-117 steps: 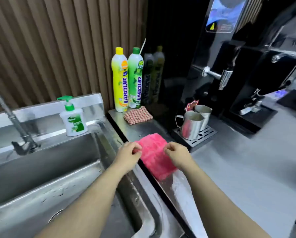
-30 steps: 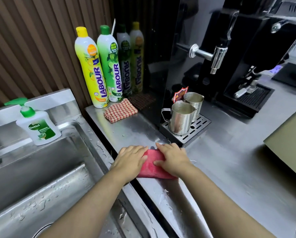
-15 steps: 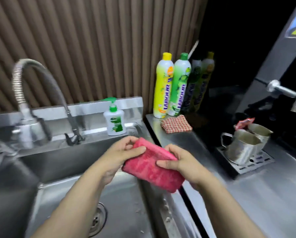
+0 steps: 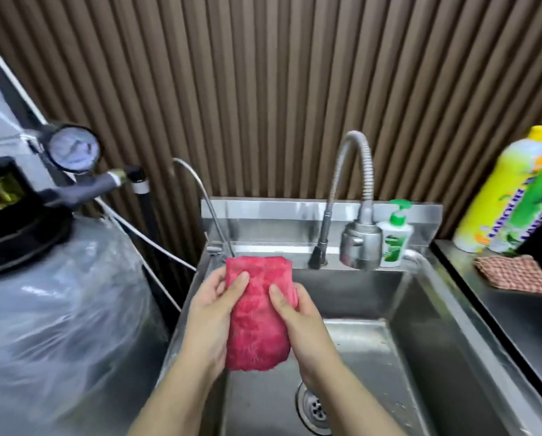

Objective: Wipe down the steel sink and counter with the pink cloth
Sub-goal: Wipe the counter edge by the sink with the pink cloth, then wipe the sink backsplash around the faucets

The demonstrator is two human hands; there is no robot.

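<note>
I hold the folded pink cloth (image 4: 257, 313) upright in the air over the left part of the steel sink (image 4: 389, 357). My left hand (image 4: 211, 316) grips its left edge with the thumb on the front. My right hand (image 4: 298, 322) grips its right edge the same way. The sink basin below shows water drops and a round drain (image 4: 313, 407). The steel counter (image 4: 514, 309) runs along the right side.
A flexible steel faucet (image 4: 357, 196) arches over the sink's back, beside a thin second tap (image 4: 206, 199). A white soap pump bottle (image 4: 393, 237) stands on the back ledge. Yellow and green detergent bottles (image 4: 502, 196) and a checked cloth (image 4: 514, 275) sit on the counter. A plastic-wrapped tank (image 4: 52, 309) stands at left.
Both hands lifted the pink cloth off the counter and carried it left over the sink. The view swung left, leaving the coffee machine and steel jugs out of sight.
</note>
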